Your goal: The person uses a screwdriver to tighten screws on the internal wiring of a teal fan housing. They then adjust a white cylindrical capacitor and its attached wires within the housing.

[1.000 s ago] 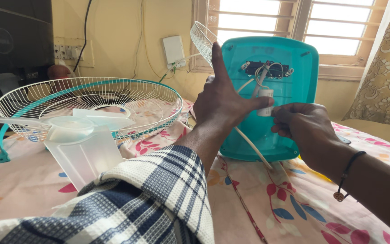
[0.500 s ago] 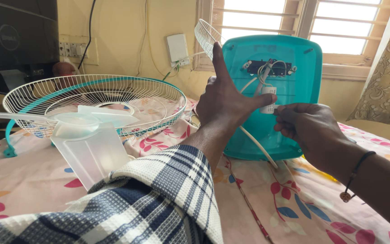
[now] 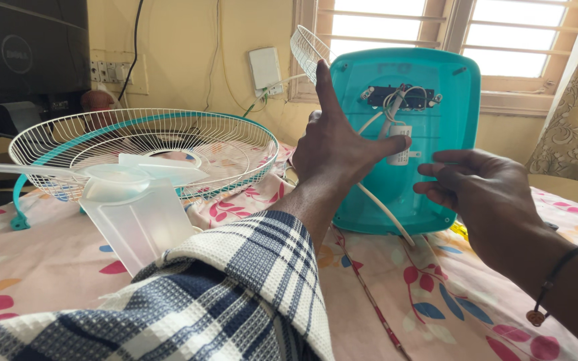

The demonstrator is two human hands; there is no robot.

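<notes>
On the left of the bed, which is covered in a floral sheet, a white wire fan guard with a teal rim lies flat, and a clear plastic fan blade rests against its near edge. Both are loose and apart from the rest of the fan, so the fan is judged to be in pieces, with guard and blade not yet mounted.

In the middle, the left hand, its sleeve a blue and white check, reaches up to the teal fan base, which stands on edge on the bed against the wall below the window. The thumb points up along the base's left edge, and the fingers are spread across its underside, the forefinger touching a small white part from which white wires run up to a dark opening. A white cord hangs down to the sheet.

To the right, the right hand hovers just beside the base, fingers loosely curled and slightly parted, holding nothing. The wiring lies exposed, so work on the base looks unfinished
</notes>
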